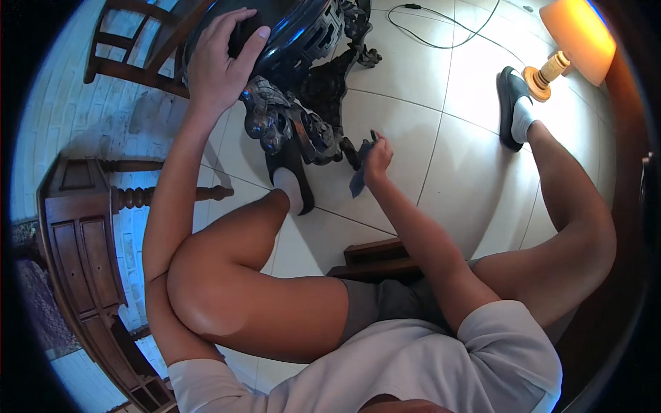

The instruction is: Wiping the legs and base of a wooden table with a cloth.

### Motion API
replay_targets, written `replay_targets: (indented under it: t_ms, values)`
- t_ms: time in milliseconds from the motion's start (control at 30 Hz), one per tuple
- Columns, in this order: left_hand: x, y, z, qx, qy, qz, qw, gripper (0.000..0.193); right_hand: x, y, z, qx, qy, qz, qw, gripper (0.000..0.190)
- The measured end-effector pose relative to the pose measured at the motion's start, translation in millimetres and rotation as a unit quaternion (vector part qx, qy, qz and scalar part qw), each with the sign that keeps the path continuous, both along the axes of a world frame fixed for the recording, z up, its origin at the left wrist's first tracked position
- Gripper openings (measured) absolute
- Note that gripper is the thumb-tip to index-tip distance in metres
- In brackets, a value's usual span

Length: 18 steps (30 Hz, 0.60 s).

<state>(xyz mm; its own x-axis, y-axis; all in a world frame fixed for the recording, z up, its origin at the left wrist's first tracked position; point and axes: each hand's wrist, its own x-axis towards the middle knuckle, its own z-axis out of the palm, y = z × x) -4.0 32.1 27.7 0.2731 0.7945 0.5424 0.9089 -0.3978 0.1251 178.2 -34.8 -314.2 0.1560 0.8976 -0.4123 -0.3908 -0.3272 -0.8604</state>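
Observation:
My left hand (pixel 222 62) rests with its fingers apart on the glossy top of a dark carved wooden piece of furniture (pixel 289 36), at the upper left. Low by one of its clawed feet, my right hand (pixel 378 155) is closed on a dark blue-grey cloth (pixel 360 173), whose end hangs down beside the foot. A small dark tip sticks out above the fingers of that hand; I cannot tell whether it is part of the cloth. The carved leg (pixel 268 111) stands between my two hands, just above my shoe.
A lit table lamp (pixel 548 75) stands on the tiled floor beside my other shoe, with a black cable (pixel 439 46) looped nearby. A wooden chair (pixel 129 67) is at the upper left, a panelled wooden cabinet (pixel 82 258) at the left. A low wooden stool or step (pixel 377 253) is near my lap.

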Motion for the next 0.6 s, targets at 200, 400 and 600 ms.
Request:
replay_targets:
  t_ms: [200, 400, 600]
  values:
    - [-0.7, 4.6, -2.9, 0.033, 0.002, -0.010, 0.999, 0.043, -21.7, -5.2, -15.8, 0.206, -0.087, 0.055, 0.973, 0.048]
    - [-2.7, 3.1, -4.3, 0.027, -0.006, -0.007, 1.000, 0.042, -16.0, 1.7, -15.1, 0.148, -0.118, 0.136, 0.972, 0.059]
    - [0.0, 5.3, -4.6, 0.034, -0.007, -0.023, 0.999, 0.042, -20.5, -9.1, -20.3, 0.196, -0.087, 0.117, 0.970, 0.058]
